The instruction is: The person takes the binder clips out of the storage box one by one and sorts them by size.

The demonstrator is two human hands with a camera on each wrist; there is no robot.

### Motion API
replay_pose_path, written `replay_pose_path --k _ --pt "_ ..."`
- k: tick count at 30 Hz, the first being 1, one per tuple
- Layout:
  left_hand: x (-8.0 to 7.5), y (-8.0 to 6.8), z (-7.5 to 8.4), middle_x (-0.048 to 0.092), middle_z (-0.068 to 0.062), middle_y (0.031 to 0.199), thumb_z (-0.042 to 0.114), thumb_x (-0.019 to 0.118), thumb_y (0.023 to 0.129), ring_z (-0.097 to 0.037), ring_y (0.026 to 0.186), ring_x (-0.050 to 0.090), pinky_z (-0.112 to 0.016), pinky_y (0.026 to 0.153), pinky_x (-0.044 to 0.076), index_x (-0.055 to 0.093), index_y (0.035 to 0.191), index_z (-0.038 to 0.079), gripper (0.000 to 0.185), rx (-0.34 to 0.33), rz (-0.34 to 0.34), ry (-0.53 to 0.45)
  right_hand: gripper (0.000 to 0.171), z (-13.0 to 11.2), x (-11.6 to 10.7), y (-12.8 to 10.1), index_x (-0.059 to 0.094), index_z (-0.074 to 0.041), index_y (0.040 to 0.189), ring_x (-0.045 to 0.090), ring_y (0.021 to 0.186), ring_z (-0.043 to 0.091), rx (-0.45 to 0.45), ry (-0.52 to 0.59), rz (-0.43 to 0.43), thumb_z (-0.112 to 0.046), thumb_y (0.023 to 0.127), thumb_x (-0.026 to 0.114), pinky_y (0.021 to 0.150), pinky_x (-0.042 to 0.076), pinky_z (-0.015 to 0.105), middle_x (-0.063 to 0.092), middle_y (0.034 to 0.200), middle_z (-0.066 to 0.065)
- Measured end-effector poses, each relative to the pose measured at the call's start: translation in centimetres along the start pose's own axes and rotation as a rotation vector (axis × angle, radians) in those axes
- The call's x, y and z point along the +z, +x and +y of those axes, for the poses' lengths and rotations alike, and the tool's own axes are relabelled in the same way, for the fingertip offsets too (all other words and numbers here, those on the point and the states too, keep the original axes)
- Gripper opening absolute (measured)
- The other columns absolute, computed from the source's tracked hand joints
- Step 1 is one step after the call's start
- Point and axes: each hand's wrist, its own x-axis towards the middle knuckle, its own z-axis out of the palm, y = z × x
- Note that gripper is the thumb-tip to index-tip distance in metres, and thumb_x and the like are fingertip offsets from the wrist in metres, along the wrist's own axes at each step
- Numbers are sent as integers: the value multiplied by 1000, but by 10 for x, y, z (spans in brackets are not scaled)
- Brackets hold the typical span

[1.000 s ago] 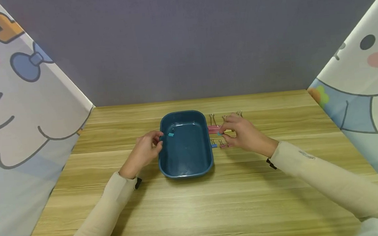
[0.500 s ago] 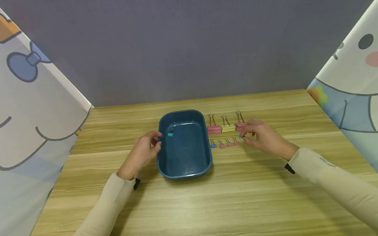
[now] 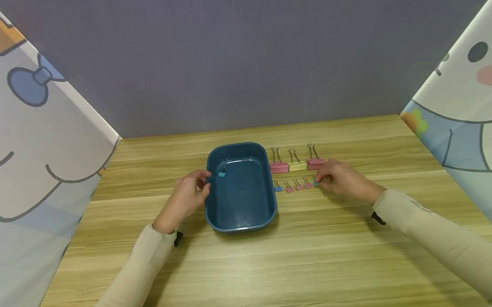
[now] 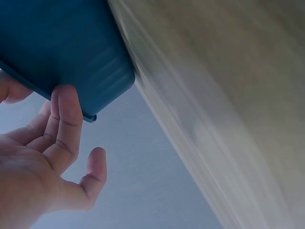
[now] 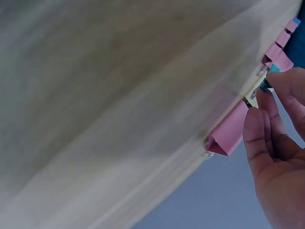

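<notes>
My left hand [image 3: 186,200] holds the left rim of a dark blue plastic tray [image 3: 243,229]. In the left wrist view its fingertips [image 4: 67,95] touch the tray's outer wall, with the thumb beyond the rim. Inside the tray lies a small teal binder clip [image 3: 221,174]. My right hand [image 3: 343,181] pinches another small teal binder clip [image 5: 273,68] between thumb and fingers, at the right end of a row of small clips. That row has a blue clip [image 3: 278,189] beside the tray, then several pink clips [image 3: 299,187].
Behind the small row stand larger binder clips with raised wire handles: a pink one [image 3: 279,168], a yellow one [image 3: 297,166] and another pink one [image 3: 315,164]. The wooden table [image 3: 254,276] ends at a grey back panel [image 3: 239,59], with cartoon-printed sheets at both sides.
My right hand carried the teal clip rightward past the large clips, then slightly down to the small row's right end. The left hand and tray stay in place.
</notes>
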Motion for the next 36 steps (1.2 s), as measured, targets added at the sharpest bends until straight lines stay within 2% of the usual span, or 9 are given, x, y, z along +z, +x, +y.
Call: replay_pose_path --k 6,13,18,21,25,28,31,33,36 --pt "-1 0 1 59 -3 82 3 61 86 -18 77 61 -47 83 27 61 112 -5 27 0 -2 -8 17 3 5 0 70 -9 85 56 78 14 34 5 -22 5 75 73 65 49 28 63 85 -2" --pt "-1 -1 2 60 -3 83 4 61 87 -18 78 61 -49 88 27 61 113 -5 27 0 -10 -4 17 0 6 2 69 -9 84 57 79 14 34 -6 -35 4 74 74 67 50 30 63 84 -3" --pt "-2 -1 3 59 -4 83 4 61 87 -18 78 60 -50 90 26 61 112 -5 27 2 -9 -3 16 -6 0 6 70 -10 83 56 82 19 -3 5 -15 4 75 73 65 49 32 64 85 -1" --pt "-2 -1 3 59 -4 83 4 61 87 -18 78 60 -49 89 27 61 112 -5 27 4 -8 2 16 -13 -3 9 69 -8 83 58 93 28 -49 -6 18 5 75 74 70 50 37 65 96 9" --pt "-2 0 2 59 -4 84 4 58 88 -17 76 59 -48 87 28 61 113 -4 26 10 -9 11 14 -24 -6 15 69 -7 84 58 95 30 -96 -59 63 3 76 74 76 49 41 64 98 11" --pt "-2 -1 1 60 -4 85 2 56 88 -17 75 58 -48 87 28 61 113 -4 26 16 -1 20 12 -33 -8 24 70 -7 88 57 87 25 -85 -70 57 -1 78 73 73 48 38 61 90 3" --pt "-2 -1 1 60 -4 85 2 56 88 -18 77 59 -49 87 29 61 112 -4 26 18 6 19 12 -42 -9 33 69 -9 91 54 82 22 -66 -58 39 -4 81 71 69 45 35 59 90 1" --pt "-2 -1 0 60 -3 84 3 57 88 -18 78 60 -49 86 29 62 112 -4 26 16 6 20 12 -49 -10 40 69 -11 92 51 79 21 -72 -54 42 -6 82 70 65 43 33 57 89 1" --pt "-1 -1 1 60 -3 83 3 58 88 -18 78 60 -48 85 28 61 112 -4 26 11 1 11 10 -59 -9 52 69 -12 90 49 79 20 -114 -51 72 -6 82 70 67 41 33 57 87 1"
